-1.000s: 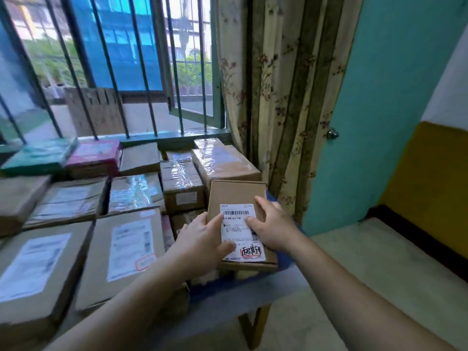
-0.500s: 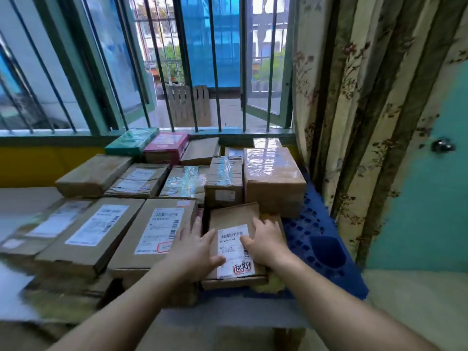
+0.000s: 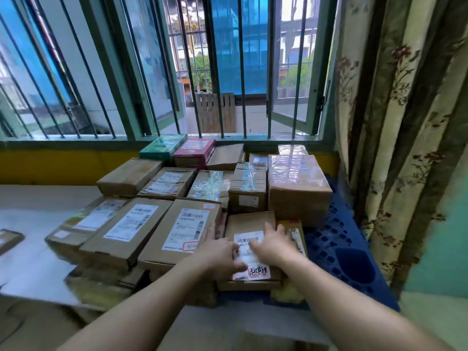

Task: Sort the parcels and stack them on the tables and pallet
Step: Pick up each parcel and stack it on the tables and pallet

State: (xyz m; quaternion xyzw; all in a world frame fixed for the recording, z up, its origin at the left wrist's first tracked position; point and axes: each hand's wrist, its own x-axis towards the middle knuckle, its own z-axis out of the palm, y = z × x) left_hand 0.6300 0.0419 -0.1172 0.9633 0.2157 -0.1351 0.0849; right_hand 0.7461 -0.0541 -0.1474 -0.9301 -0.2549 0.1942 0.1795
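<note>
A flat brown parcel [image 3: 249,222] with a white label lies on other parcels at the front edge of the blue pallet [image 3: 339,239]. The right hand [image 3: 273,245] presses on it with a spread grip. The left hand [image 3: 217,254] covers its left edge, and I cannot tell its grip. A long labelled box [image 3: 177,224] touches its left side and a big taped box [image 3: 298,191] stands just behind.
</note>
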